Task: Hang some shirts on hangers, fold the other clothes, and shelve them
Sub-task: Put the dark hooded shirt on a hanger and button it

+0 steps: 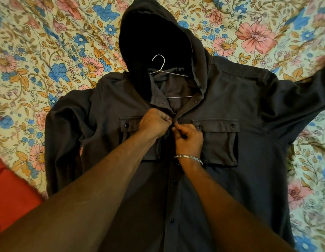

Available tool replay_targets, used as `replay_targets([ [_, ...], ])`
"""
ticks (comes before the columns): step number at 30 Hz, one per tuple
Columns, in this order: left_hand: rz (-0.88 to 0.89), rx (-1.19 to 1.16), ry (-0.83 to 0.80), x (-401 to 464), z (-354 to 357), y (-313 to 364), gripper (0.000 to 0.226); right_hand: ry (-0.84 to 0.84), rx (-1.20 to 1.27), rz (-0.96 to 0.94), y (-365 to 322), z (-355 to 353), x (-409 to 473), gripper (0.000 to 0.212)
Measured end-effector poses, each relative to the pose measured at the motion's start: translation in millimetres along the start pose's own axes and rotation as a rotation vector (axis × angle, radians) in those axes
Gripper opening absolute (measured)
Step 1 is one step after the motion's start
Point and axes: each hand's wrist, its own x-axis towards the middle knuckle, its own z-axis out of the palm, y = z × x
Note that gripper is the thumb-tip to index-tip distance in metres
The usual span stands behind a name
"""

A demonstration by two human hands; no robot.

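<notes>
While both hands pinch the shirt placket at frame centre, left hand and right hand nearly touch; the placket runs vertically, next button above.

Dark hooded shirt flat w/ hanger inside

We note a floral bedsheet, rumpled, cream with pink, blue and orange flowers. A red cloth lies at its lower-left edge. Lighting is warm.
</notes>
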Motion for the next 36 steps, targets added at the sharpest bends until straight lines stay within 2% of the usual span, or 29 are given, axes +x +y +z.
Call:
replay_targets([
  [5, 0.01, 0.037, -0.016, -2.9, -3.2, 1.8, 0.006, -0.041, -0.098, -0.065, -2.1, -4.6, -0.6, 0.02],
  [8, 0.048, 0.05, 0.039, -11.8, -1.8, 1.5, 0.014, -0.017, -0.005, 0.046, -15.1, -9.3, 3.8, 0.013],
  [11, 0.062, -0.194, 0.191, -20.6, -1.3, -3.2, 0.01, 0.065, 0.184, 0.251, -37.0, -22.6, 13.0, 0.008],
  [12, 0.035, -0.295, 0.25, -23.7, -3.2, -4.8, 0.006, 0.115, 0.212, 0.269, -43.8, -29.3, 16.8, 0.009],
  [14, -0.029, -0.472, 0.338, -23.9, -7.1, -8.3, 0.016, 0.194, 0.234, 0.252, -56.8, -42.4, 28.6, 0.017],
  [17, 0.016, -0.562, 0.368, -18.7, -10.9, -5.2, 0.032, 0.239, 0.189, 0.246, -62.9, -48.5, 53.0, 0.038],
  [19, 0.186, -0.45, 0.367, -14.0, -15.5, 3.8, 0.039, 0.243, 0.141, 0.246, -64.1, -44.8, 68.9, 0.036],
  [22, 0.541, -0.117, 0.328, -3.4, -25.3, 16.0, 0.042, 0.226, 0.063, 0.235, -63.9, -35.1, 81.9, 0.027],
  [24, 0.692, 0.084, 0.322, 5.8, -31.0, 19.1, 0.041, 0.19, 0.078, 0.285, -60.7, -26.7, 83.9, 0.031],
  [25, 0.745, 0.16, 0.34, 9.9, -34.2, 20.4, 0.038, 0.169, 0.095, 0.306, -59.8, -21.8, 82.5, 0.027],
  [27, 0.829, 0.282, 0.396, 16.4, -41.2, 22.0, 0.034, 0.16, 0.13, 0.335, -63.4, -15.1, 76.4, 0.015],
  [29, 0.881, 0.401, 0.457, 22.2, -50.9, 25.1, 0.034, 0.169, 0.193, 0.368, -64.7, -8.3, 72.8, 0.025],
  [31, 0.86, 0.577, 0.494, 27.8, -59.5, 30.0, 0.038, 0.175, 0.194, 0.319, -68.6, -2.8, 70.9, 0.017],
  [34, 0.858, 0.781, 0.437, 37.4, -68.5, 36.5, 0.03, 0.196, 0.057, 0.177, -76.2, 1.1, 71.6, 0.012],
  [36, 0.889, 0.786, 0.371, 42.4, -73.4, 39.5, 0.024, 0.217, 0.024, 0.149, -76.2, 3.0, 73.8, 0.012],
])
